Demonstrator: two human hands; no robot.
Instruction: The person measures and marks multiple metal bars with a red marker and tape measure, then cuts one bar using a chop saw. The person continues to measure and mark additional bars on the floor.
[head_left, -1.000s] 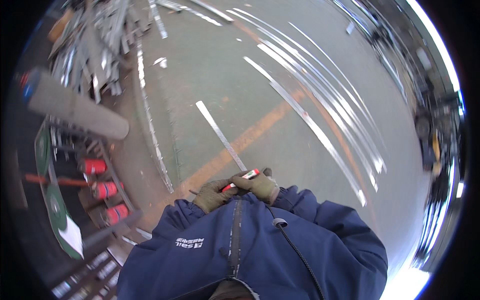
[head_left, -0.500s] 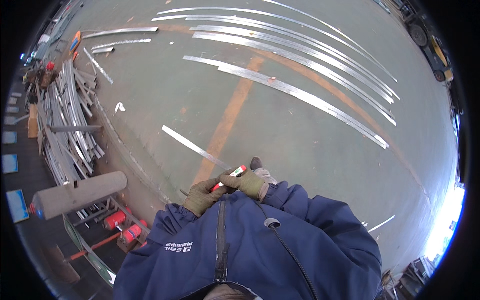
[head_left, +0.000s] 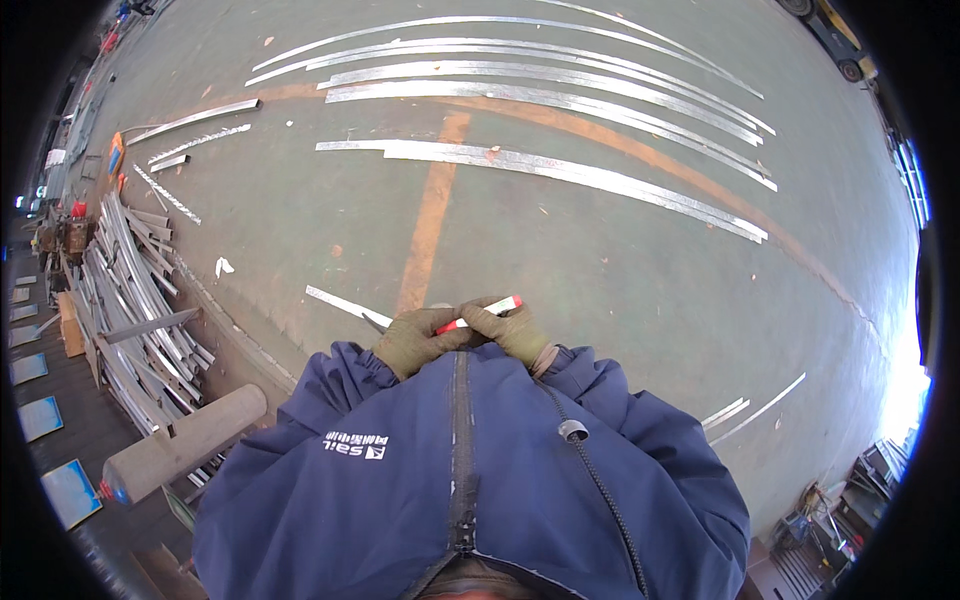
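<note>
Both hands are operating at lower center of the frame, close together just beyond the jacket point(head_left: 540, 480), each wearing an olive glove. The right hand point(head_left: 510, 328) is pinching the marker point(head_left: 503, 306) between its curled fingers. The marker, red and white, is lying aslant between the hands: its red upper end is pointing to the upper right, and its red lower section is reaching the fingers of the left hand point(head_left: 413, 342). The left hand is curling closed around a dark rod point(head_left: 374, 322), the tip of which is projecting toward the upper left. Contact between the left fingertips and the marker is partly hidden.

A short strip point(head_left: 340, 303) is lying on the floor point(head_left: 600, 290) to the left of the hands, its lower right end passing behind the rod. An orange line point(head_left: 432, 210) is running upward from above the hands. Long strips point(head_left: 440, 90) of silver color are extending side by side across the upper part of the frame, and a long pair point(head_left: 530, 162) is lying below them. A pile point(head_left: 140, 300) of metal lengths is occupying the left side; a gray cylinder point(head_left: 190, 445) is lying aslant at lower left. A wheeled vehicle point(head_left: 838, 40) is standing at upper right.
</note>
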